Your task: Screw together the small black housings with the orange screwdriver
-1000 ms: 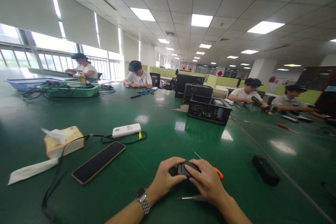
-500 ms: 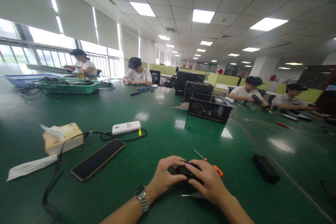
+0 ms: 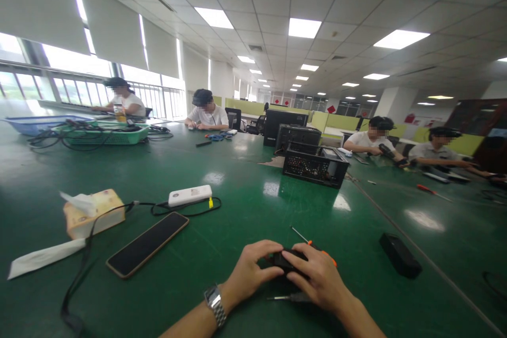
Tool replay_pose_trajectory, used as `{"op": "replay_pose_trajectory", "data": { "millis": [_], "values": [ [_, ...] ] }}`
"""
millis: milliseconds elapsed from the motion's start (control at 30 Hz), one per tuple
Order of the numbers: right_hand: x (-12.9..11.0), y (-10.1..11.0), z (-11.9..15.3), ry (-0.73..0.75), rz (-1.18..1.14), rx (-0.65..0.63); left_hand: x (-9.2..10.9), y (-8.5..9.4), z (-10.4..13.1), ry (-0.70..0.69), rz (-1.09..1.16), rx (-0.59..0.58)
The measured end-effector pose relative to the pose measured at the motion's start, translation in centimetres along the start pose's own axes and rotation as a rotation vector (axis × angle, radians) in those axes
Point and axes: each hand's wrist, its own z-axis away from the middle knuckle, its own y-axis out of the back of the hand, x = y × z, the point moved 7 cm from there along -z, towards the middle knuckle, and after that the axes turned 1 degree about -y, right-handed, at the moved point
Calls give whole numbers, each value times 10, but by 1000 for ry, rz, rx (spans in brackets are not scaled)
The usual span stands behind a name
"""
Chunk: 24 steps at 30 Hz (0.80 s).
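Observation:
A small black box-shaped object [image 3: 280, 261] is held just above or on the green table, its exact kind unclear. Round its left end curve the fingers and thumb of my left hand [image 3: 253, 265], with a watch on that wrist. My right hand [image 3: 320, 274] grips the object's right side and covers much of it. Beyond the right hand lies an orange-handled screwdriver [image 3: 301, 235], its handle partly hidden. A second screwdriver [image 3: 282, 297] lies on the near side, its dark handle running under the right hand.
On the right lies a black block-like object [image 3: 400, 256]. To the left are a phone [image 3: 147, 245], a white device with a cable [image 3: 190, 195] and a tissue pack [image 3: 95, 214]. Black computer cases [image 3: 315, 166] and a green basket [image 3: 106, 136] stand farther back. Several people sit around the table.
Both hands and the black object have shifted slightly to the right. My left wrist has turned a little; the grip on the object stays.

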Motion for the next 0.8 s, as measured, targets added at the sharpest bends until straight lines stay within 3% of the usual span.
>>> {"op": "replay_pose_trajectory", "data": {
  "millis": [67, 200, 267, 333, 500, 800],
  "values": [
    [29, 10, 6, -176, 22, 73, -3, 5, -1, 37, -28, 49],
    [124, 47, 54, -848, 236, 229, -8, 18, -1, 87, -100, 126],
    [162, 58, 86, -1113, 329, 155, -10, 22, 0, 98, -131, 142],
    [186, 62, 110, -1266, 375, 70, -11, 23, 1, 99, -148, 148],
    [204, 44, 123, -1316, 420, -103, -12, 20, 1, 85, -183, 135],
    [196, 14, 104, -1166, 444, -231, -17, 19, 1, 137, -218, 109]
  ]
}}
